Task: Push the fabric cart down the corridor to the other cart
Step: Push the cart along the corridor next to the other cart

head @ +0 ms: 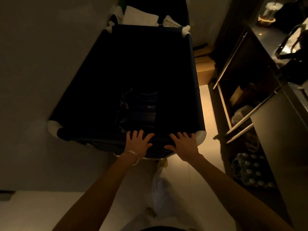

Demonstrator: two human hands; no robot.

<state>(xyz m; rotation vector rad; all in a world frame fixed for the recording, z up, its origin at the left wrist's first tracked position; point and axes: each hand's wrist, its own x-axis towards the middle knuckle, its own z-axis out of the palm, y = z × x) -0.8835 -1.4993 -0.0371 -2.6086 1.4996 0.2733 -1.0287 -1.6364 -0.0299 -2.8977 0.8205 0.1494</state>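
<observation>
Over on the left we've got a bare wall (41,55), and hard against it the dark fabric cart (103,67), filling the corridor ahead. Our left hand (137,143) lies flat on its near rim, fingers spread, bangles (133,156) at the wrist. Our right hand (182,145) presses open beside the white corner cap (200,136). Beyond: folded white linen (141,18). Right: dim shelving (246,90).
</observation>
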